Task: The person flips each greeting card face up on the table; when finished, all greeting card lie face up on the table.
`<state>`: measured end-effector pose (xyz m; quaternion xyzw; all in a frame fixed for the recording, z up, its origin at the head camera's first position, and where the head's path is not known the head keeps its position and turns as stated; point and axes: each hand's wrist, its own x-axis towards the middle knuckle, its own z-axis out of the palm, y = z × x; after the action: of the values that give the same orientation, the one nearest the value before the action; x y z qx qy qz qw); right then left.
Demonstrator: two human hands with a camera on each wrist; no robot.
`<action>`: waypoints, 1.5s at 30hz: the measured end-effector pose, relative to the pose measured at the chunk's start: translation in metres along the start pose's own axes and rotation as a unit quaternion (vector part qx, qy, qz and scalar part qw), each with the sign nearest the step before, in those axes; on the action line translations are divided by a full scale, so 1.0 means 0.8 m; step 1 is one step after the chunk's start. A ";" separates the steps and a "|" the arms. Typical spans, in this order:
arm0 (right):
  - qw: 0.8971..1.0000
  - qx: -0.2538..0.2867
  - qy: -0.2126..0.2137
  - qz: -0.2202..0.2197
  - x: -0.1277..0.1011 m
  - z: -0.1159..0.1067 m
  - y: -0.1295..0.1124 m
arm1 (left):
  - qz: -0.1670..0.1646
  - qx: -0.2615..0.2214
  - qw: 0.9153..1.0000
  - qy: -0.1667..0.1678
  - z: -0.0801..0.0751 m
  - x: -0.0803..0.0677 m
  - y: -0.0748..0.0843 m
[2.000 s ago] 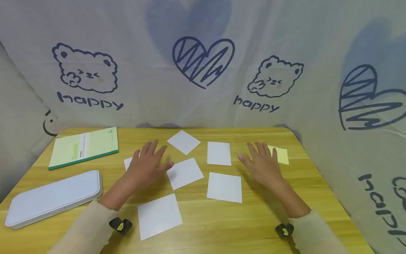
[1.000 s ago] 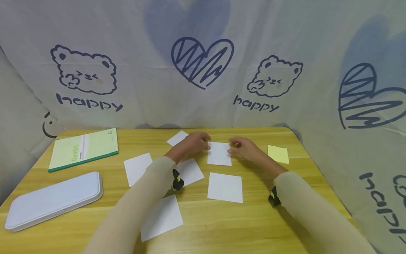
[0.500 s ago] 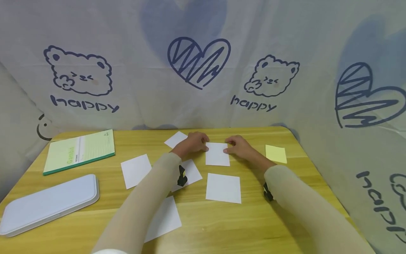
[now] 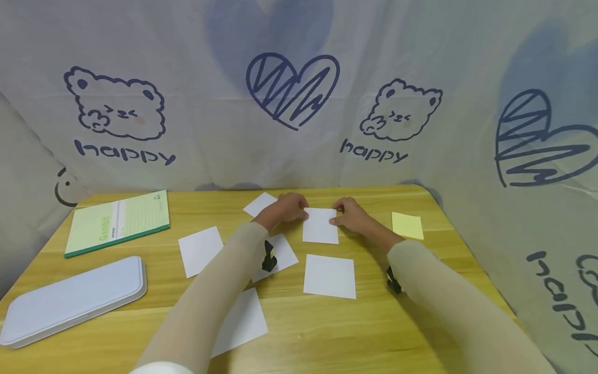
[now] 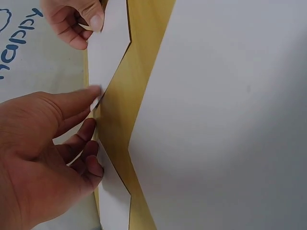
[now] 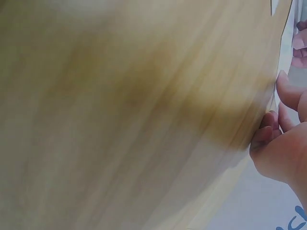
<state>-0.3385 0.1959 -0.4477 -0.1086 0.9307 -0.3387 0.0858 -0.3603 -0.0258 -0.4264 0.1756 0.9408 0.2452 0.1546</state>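
Observation:
A square white sheet of paper [image 4: 320,226] lies toward the back middle of the wooden table, between both hands. My left hand [image 4: 289,206] pinches its left edge, thumb on top. On the opposite edge my right hand [image 4: 353,215] pinches the same sheet between thumb and fingers. The left wrist view shows the paper [image 5: 109,45] spanning both hands, slightly bent near the left thumb. Seen from the right wrist, my right hand [image 6: 283,134] is at the frame's edge, with only a sliver of the paper visible.
More white sheets lie around: one in front [image 4: 329,276], one at left [image 4: 200,250], others partly under the left arm. A yellow sticky note pad [image 4: 407,225] sits at right. A notebook [image 4: 117,223] and a white case [image 4: 75,301] occupy the left side.
Both hands came inward from hovering apart over the table to the back middle sheet and took hold of its two side edges. The sheet's far edge has risen slightly.

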 end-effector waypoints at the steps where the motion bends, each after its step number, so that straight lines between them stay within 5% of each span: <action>1: 1.000 0.000 -0.001 0.001 0.000 0.000 -0.001 | -0.002 0.001 1.000 0.001 -0.001 0.000 0.000; 7: 1.000 0.013 -0.010 -0.004 0.000 0.000 -0.006 | -0.021 -0.024 0.999 0.014 -0.003 0.000 0.001; 12: 0.998 0.060 0.020 0.004 -0.008 -0.005 -0.008 | 0.010 -0.072 0.997 0.035 -0.005 -0.003 0.001; 17: 0.990 0.134 0.049 -0.008 -0.022 -0.019 -0.015 | 0.030 -0.195 0.980 0.038 -0.014 -0.019 0.005; 22: 0.981 0.186 0.053 -0.018 -0.044 -0.039 -0.038 | 0.062 -0.299 0.951 0.050 -0.034 -0.047 0.013; 30: 0.974 0.214 0.044 -0.061 -0.100 -0.041 -0.070 | 0.099 -0.332 0.935 0.076 -0.041 -0.114 0.014; 38: 0.967 0.227 -0.034 -0.115 -0.151 -0.023 -0.092 | 0.081 -0.335 0.936 0.077 -0.023 -0.190 0.003; 45: 0.962 0.188 -0.094 -0.174 -0.165 -0.018 -0.099 | 0.073 -0.344 0.933 0.072 -0.021 -0.215 0.003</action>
<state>-0.2035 0.1794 -0.3741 -0.2822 0.8048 -0.5052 0.1315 -0.2128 -0.1006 -0.3763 0.1618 0.7918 0.5768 0.1188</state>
